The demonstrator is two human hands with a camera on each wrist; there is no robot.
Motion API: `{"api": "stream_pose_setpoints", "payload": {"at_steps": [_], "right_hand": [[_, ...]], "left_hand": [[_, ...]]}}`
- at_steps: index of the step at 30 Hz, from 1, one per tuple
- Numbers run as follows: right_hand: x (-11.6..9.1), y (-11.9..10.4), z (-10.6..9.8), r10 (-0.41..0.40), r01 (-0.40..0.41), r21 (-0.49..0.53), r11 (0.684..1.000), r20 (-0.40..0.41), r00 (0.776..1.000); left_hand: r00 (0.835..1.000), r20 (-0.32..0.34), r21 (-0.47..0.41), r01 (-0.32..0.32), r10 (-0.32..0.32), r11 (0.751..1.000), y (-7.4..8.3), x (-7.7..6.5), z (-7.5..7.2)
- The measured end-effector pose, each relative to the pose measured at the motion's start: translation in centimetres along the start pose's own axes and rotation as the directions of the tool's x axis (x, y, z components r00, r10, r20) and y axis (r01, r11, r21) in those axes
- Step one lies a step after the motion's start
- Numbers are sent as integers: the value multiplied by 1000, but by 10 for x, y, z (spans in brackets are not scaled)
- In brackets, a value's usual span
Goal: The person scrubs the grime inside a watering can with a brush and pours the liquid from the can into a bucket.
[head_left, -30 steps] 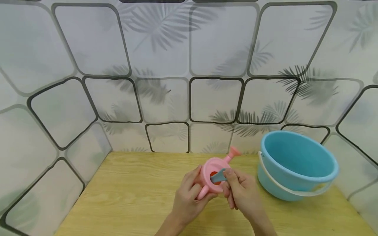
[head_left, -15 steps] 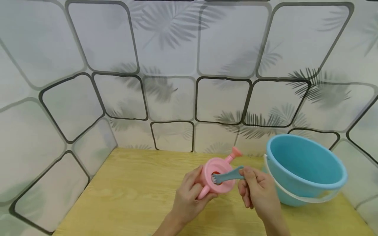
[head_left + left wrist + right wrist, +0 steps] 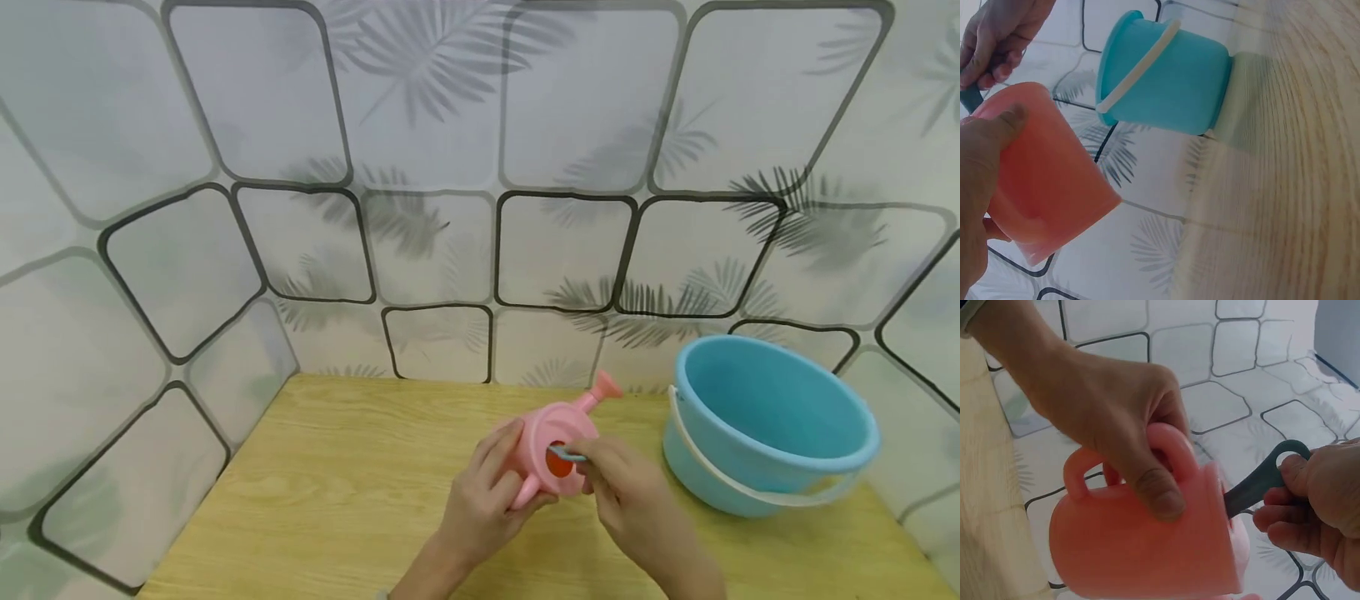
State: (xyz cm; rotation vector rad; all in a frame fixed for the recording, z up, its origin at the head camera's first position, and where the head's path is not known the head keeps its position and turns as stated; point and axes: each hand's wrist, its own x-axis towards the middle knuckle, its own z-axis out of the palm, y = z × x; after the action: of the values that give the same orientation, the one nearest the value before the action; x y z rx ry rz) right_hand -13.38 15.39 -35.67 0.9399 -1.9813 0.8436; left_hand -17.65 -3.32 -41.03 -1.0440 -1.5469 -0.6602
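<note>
My left hand (image 3: 480, 500) grips a pink toy watering can (image 3: 558, 421), fingers and thumb round its body by the handle. The can is tilted, its round top opening facing me and its sprinkler spout (image 3: 602, 390) pointing up and right. Something orange-red (image 3: 558, 463) shows inside the opening. With thumb and fingers my right hand (image 3: 637, 508) pinches the looped handle end of a blue-grey toy rake (image 3: 1257, 486); the rake's tined end is hidden in the can. The left wrist view shows the can (image 3: 1054, 181) held up off the table.
To the right stands a light blue bucket (image 3: 738, 454) with its white handle (image 3: 787, 500) hanging down in front. The wood-grain table (image 3: 330, 483) reaches back to a wall (image 3: 442, 342) with a tile and leaf pattern, which also closes in both sides.
The rake was drawn partly out to the right, showing its tines, then went deeper into the can again as my right hand moved back left. The watering can stayed nearly in place.
</note>
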Motion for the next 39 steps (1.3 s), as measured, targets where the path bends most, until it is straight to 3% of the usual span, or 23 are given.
{"api": "stream_pose_setpoints", "payload": {"at_steps": [3,6,9,12,16,19,21,28,34,36,39], "right_hand": [[2,2,2,-81,80,-156,985,4,997],[0,3,0,-44,54,-223,973,47,998],[-2,3,-3,45,-28,-159,987,108,993],[-1,3,-5,144,-147,11,989,150,978],[0,1,-10,264,-269,159,950,49,963],[0,-2,-11,337,-326,180,928,-34,941],[-1,-3,-9,379,-370,179,912,-20,925],[0,-3,-6,415,-396,195,897,-66,907],[0,-4,9,390,-378,223,899,-12,921],[0,-5,8,429,-407,246,880,-45,902],[1,-9,5,527,-484,293,825,-86,846]], "left_hand": [[999,-23,27,-46,47,999,-1,3,-1],[996,-42,57,-78,81,995,-2,5,-2],[994,-49,69,-96,100,993,-3,6,-3],[993,-62,58,-97,101,994,-4,7,-3],[995,-70,10,-72,73,997,-5,7,-3],[997,-58,-17,-53,52,998,-4,7,-3],[998,-50,-21,-43,42,999,-4,6,-3],[1000,-16,-16,-7,7,1000,-5,1,-3],[1000,-5,-13,5,-5,1000,-7,-1,-6],[1000,-3,-14,9,-9,1000,-8,-1,-6],[1000,-7,-20,9,-9,1000,-8,1,-5]]}}
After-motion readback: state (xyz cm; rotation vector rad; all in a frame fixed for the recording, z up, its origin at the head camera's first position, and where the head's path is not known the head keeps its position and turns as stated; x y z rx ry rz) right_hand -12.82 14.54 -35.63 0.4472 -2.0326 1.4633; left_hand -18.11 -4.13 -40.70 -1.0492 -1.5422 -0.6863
